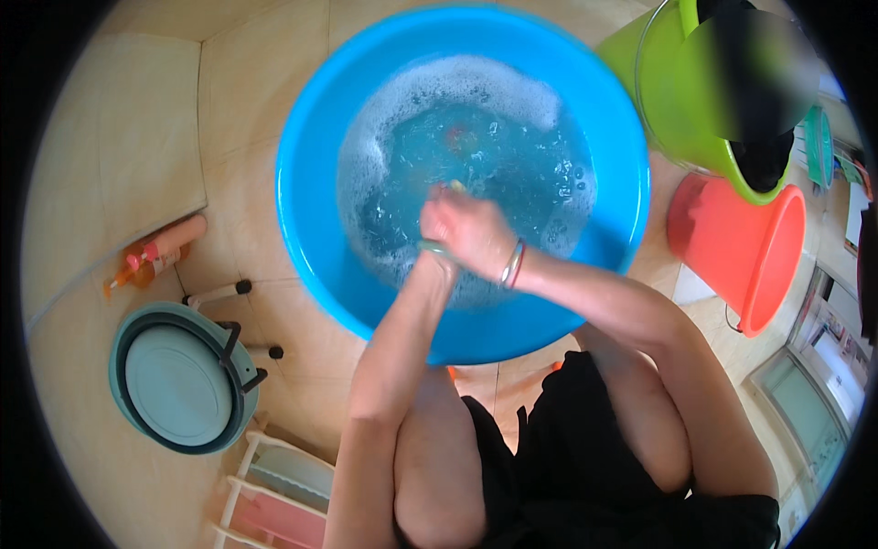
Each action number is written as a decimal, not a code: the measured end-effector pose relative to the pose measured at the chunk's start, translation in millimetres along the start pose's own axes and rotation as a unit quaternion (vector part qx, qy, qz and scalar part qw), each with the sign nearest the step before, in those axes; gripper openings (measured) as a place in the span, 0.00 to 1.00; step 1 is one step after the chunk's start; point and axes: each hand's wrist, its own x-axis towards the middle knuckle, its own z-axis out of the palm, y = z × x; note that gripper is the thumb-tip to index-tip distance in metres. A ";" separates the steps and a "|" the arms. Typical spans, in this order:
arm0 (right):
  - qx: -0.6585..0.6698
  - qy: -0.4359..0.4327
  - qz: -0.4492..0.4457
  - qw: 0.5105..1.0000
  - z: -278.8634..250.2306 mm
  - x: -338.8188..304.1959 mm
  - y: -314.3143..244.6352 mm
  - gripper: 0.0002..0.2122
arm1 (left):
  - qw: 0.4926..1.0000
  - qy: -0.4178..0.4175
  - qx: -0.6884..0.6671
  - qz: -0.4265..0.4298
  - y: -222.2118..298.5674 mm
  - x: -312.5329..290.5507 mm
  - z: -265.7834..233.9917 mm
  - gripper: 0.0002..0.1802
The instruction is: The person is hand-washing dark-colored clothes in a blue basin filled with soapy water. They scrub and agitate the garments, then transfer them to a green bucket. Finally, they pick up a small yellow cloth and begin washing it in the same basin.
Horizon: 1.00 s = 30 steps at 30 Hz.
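My left hand (438,218) and my right hand (482,240) are pressed together over a large blue basin (306,247) of soapy water (521,174). Both look closed, and motion smears their fingers. The right hand partly covers the left. A small pale yellow bit (457,186) shows at their far edge; what they grip is hidden. My left wrist wears a green bangle (435,247), while a bracelet (514,263) rings my right wrist. Beyond the hands, a blurred reddish patch (460,137) shows in the water, its kind unclear. White foam (476,73) lines the water's edge.
A lime-green bucket (677,101) holding dark cloth (761,169) stands at the far right, with a coral-red bucket (727,247) nearer. At left are a folded teal basin (178,384), bottles (160,252) and a white rack (274,480). My knees flank the basin's near side.
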 end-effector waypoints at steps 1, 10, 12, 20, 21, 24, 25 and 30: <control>0.034 0.014 -0.036 0.999 -1.2 -3.7 -27.0 0.08 | 0.999 -0.021 -0.023 -0.020 2.2 -4.1 -8.0 0.16; 0.444 0.044 0.352 0.823 -24.9 14.7 97.5 0.15 | 0.999 -0.013 0.032 0.012 8.9 -23.5 17.3 0.19; 0.495 0.017 0.376 0.783 -58.7 7.8 95.3 0.15 | 0.998 -0.044 0.038 0.003 28.3 -20.5 -0.4 0.19; 0.499 0.003 0.346 0.795 -84.2 5.6 95.3 0.13 | 0.999 -0.023 0.037 0.030 43.2 -33.9 -14.9 0.26; 0.485 0.010 0.344 0.804 -84.9 6.3 97.1 0.13 | 0.999 -0.022 0.011 0.026 42.6 -35.1 -12.6 0.25; 0.279 -0.047 0.299 0.911 -81.8 6.8 104.0 0.11 | 0.998 -0.055 -0.013 0.011 40.8 -33.9 -9.9 0.22; 0.085 -0.018 0.217 0.972 -79.8 5.0 100.2 0.10 | 0.998 -0.067 0.011 0.018 40.4 -34.5 -10.4 0.23; -0.198 0.045 0.056 0.978 -83.1 7.3 55.8 0.08 | 0.985 -0.105 0.125 0.061 33.1 -49.7 19.0 0.23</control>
